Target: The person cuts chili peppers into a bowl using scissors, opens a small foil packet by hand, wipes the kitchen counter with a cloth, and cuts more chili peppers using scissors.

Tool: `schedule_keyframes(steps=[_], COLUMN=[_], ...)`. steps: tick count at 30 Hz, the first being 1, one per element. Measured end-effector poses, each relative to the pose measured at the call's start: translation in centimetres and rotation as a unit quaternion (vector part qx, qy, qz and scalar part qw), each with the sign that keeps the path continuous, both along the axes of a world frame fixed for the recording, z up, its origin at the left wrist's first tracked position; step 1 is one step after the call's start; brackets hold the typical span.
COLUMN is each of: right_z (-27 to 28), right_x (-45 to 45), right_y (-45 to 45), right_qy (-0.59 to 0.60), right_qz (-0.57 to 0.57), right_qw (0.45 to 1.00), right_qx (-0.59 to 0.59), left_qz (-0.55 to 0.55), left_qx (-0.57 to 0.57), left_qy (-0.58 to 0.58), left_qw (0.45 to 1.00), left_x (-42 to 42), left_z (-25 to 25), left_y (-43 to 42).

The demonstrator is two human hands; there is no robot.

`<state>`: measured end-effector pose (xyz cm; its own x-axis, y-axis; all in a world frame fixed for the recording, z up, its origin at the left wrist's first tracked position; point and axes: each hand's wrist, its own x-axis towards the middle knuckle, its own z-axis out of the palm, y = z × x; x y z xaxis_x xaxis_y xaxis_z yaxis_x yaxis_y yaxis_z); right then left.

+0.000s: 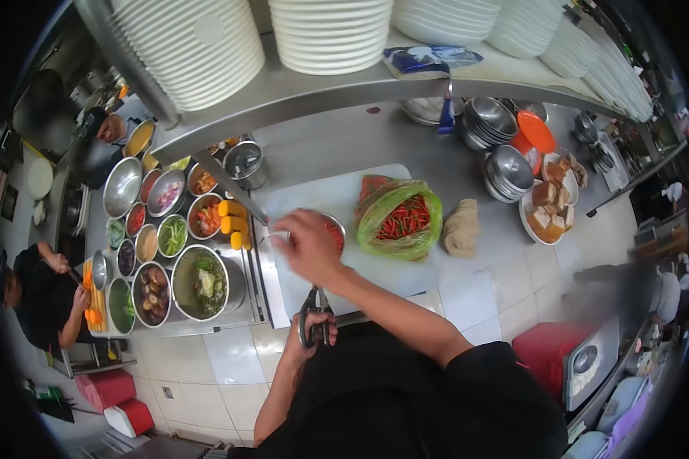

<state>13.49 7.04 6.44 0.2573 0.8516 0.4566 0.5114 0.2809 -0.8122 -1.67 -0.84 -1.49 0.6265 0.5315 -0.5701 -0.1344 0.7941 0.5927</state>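
Note:
My left hand (312,335) is closed around the black handles of a pair of scissors (307,321), whose blades point away from me beneath my right wrist. Stretched over a metal bowl of red pieces (334,233), my right hand (310,243) has its fingers apart and slightly blurred, with nothing visible in them. It covers much of the bowl. The bowl stands on a white cutting board (283,200). To its right, a green plastic bag (375,237) lies open, full of red chilies (408,217). A crumpled beige cloth (462,228) is beside the bag.
Metal containers of food (199,281) crowd the left side. Stacked bowls (511,172) and a bowl of bread-like chunks (547,214) stand at right. Overhead, a metal shelf (283,92) holds white dishes (329,34). Another person (42,294) works at far left.

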Motion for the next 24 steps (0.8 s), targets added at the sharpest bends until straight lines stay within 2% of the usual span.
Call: schedule_keyframes(steps=[3, 7, 10, 14, 16, 24], right_z=[-3.4, -6.9, -9.1, -9.6, -9.3, -9.1], right_x=[7.2, 16.9, 21.6, 23.1, 22.9, 23.4], right_y=[-3.8, -9.0, -10.3, -10.0, -9.5, -8.2], right_qy=[-0.019, -0.093, -0.149, -0.172, -0.220, -0.219], right_qz=[-0.160, -0.317, -0.332, -0.312, -0.305, -0.271], right_qw=[0.987, 0.937, 0.914, 0.906, 0.893, 0.895], right_qx=[0.002, -0.115, -0.182, -0.229, -0.245, -0.278], left_qz=[-0.003, -0.005, -0.008, -0.012, -0.010, 0.026], left_qx=[0.012, 0.021, 0.025, 0.024, 0.026, 0.040], left_qy=[0.007, 0.003, 0.017, 0.014, 0.019, 0.020], left_qw=[1.000, 1.000, 1.000, 1.000, 0.999, 0.999], left_x=[0.0, 0.1, 0.3, 0.3, 0.4, 0.9], left_z=[0.5, 0.8, 0.6, 0.3, 0.6, 1.0], left_y=[0.2, 0.3, 0.5, 0.9, 0.9, 0.4])
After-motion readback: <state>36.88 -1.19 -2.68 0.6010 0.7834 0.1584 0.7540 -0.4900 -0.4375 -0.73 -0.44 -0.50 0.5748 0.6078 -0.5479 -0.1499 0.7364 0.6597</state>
